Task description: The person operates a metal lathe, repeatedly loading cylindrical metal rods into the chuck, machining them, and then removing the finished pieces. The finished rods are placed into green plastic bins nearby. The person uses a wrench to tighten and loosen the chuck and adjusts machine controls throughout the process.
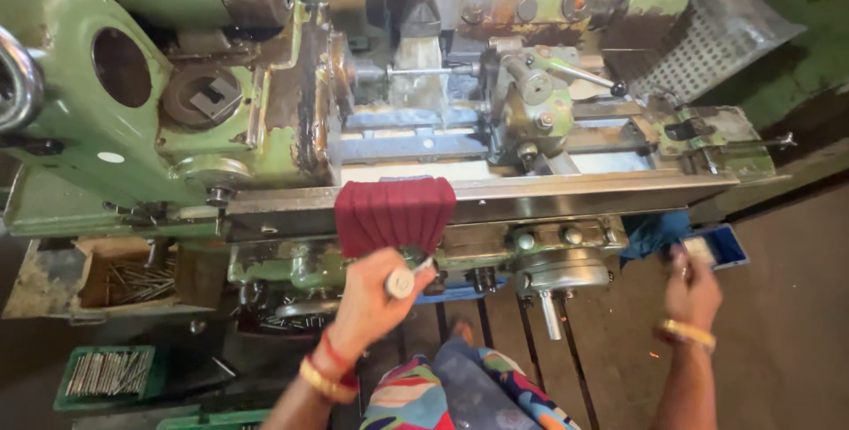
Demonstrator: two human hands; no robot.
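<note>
My left hand (373,297) is closed around a metal crank handle (401,282) at the front of a green grinding machine (265,129), just under a dark red cloth (393,213) draped over the machine's front rail. My right hand (692,289) reaches out to the right and touches a small blue tray (721,246) beside the machine; its fingers are curled over the tray's edge, and what they pinch is too small to tell. A thin metal rod (424,69) sits between the machine's centres above.
A handwheel (557,273) sticks out from the machine front between my hands. On the left, a brown box (124,275) and a green crate (106,375) hold several metal rods. A perforated metal guard (707,41) stands at the upper right. My patterned clothing (460,390) fills the bottom centre.
</note>
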